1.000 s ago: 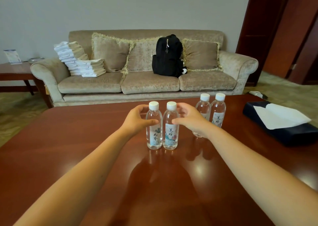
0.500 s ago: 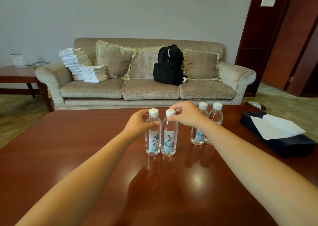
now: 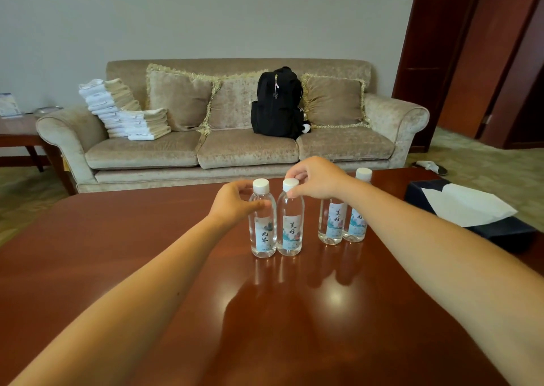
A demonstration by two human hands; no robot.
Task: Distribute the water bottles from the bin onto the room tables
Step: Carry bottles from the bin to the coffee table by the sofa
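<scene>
So mid-frame on the wooden table [image 3: 123,256], the left hand [image 3: 232,203] is gripping the left bottle [image 3: 263,223] at its shoulder while the right hand [image 3: 316,178] is pinching the white cap of the bottle beside it [image 3: 290,223]. Two more bottles [image 3: 343,221] are standing just right, under the right wrist.

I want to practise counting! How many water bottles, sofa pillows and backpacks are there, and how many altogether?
Water bottles: 4
Sofa pillows: 3
Backpack: 1
Total: 8
</scene>
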